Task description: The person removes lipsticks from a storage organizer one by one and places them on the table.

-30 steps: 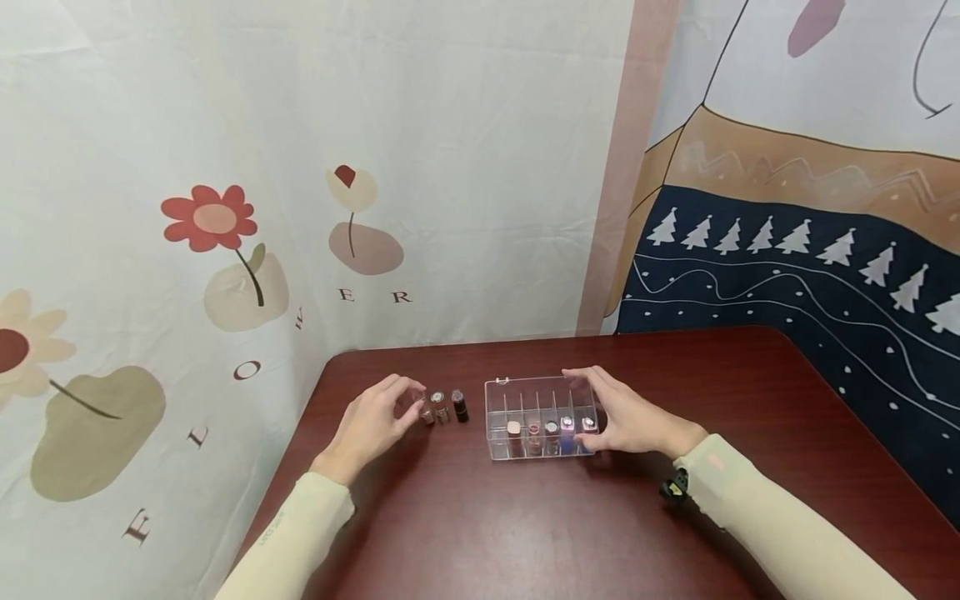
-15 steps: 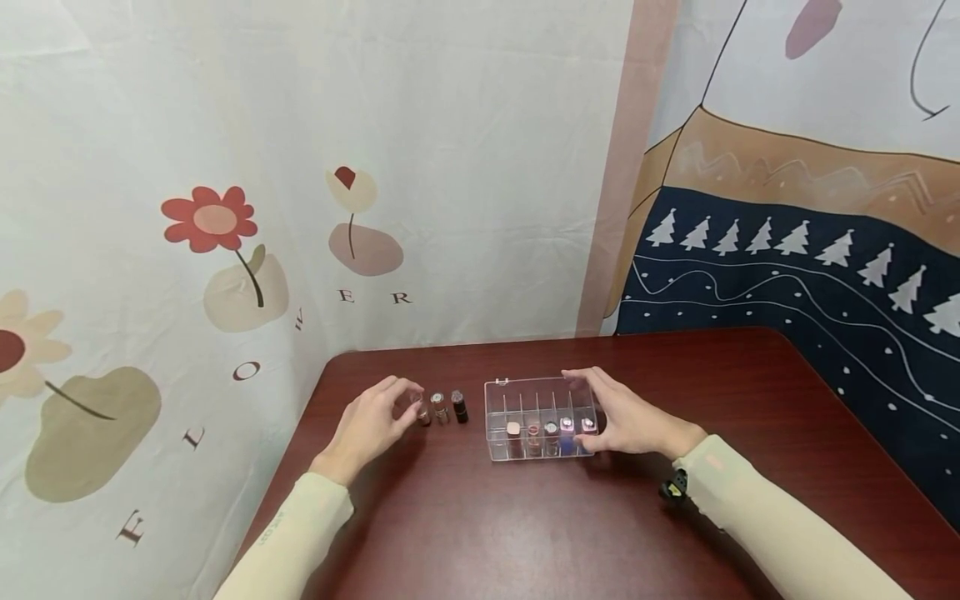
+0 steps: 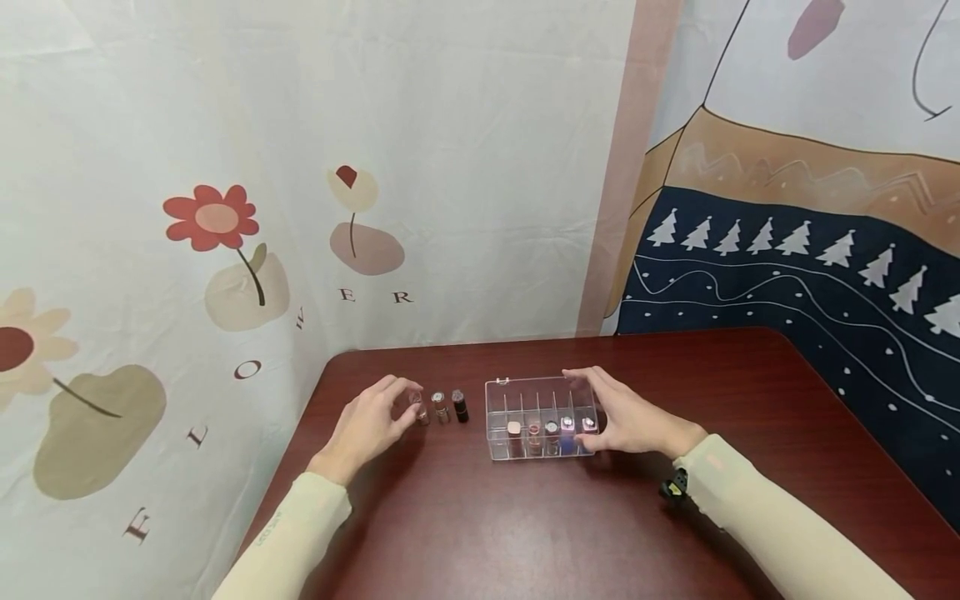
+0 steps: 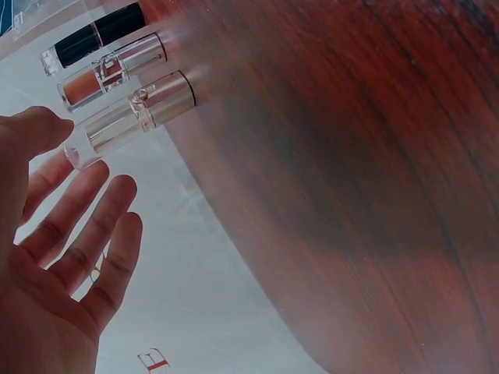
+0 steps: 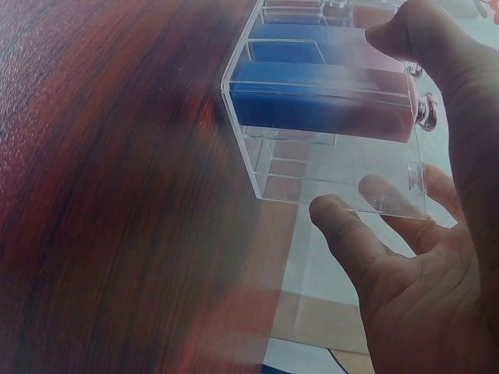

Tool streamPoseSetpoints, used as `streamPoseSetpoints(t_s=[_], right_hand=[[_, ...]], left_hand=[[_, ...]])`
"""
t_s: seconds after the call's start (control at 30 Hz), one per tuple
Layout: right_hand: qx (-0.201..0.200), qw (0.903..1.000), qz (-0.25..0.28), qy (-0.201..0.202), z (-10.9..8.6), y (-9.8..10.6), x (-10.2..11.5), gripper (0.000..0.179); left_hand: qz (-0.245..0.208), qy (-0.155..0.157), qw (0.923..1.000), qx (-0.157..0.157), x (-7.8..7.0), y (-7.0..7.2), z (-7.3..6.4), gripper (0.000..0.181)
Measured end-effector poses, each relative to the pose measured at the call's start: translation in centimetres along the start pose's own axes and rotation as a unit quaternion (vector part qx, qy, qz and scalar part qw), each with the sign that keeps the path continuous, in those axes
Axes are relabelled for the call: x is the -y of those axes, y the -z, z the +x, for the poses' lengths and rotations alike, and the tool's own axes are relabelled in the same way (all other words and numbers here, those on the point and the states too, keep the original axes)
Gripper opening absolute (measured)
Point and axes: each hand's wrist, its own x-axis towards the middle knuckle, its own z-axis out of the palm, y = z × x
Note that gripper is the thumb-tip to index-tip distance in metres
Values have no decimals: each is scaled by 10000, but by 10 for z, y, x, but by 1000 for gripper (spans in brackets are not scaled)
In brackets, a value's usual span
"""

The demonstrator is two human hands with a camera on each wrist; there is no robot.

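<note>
My left hand [image 3: 366, 427] pinches the top of a clear-capped lipstick [image 4: 144, 113] between thumb and index finger; the lipstick stands upright on the table. Just right of it stand a lipstick with an orange-brown section [image 4: 82, 84] and a black lipstick [image 4: 100, 35]. A clear divided organizer box [image 3: 497, 447] sits farther right, with several lipsticks [image 3: 534, 437] upright in its front row. Two of these, at the right end, are blue and pink [image 5: 323, 97]. My right hand [image 3: 636, 417] holds that end of the box, thumb at the front and fingers at the back.
The dark red wooden table [image 3: 480, 525] has rounded far corners. A white flower-print cloth [image 3: 465, 208] hangs behind and to the left, and a navy cloth with white trees [image 3: 787, 275] hangs at the right.
My left hand has shifted the clear-capped lipstick slightly left, widening the gap to the one beside it. My right hand and the box have stayed in place.
</note>
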Motion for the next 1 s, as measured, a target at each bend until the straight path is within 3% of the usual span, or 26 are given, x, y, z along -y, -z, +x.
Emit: streamPoseSetpoints(t_s=[0.2, 0.53, 1.0], right_hand=[[-3, 10000, -29, 26, 1, 0, -1, 106], [30, 10000, 13, -6, 1, 0, 0, 106], [-17, 10000, -47, 33, 0, 0, 1, 107]], left_hand=[[12, 14, 10000, -65, -1, 0, 0, 29], [72, -291, 9990, -336, -8, 3, 4, 36], [27, -562, 9975, -435, -33, 4, 8, 31]])
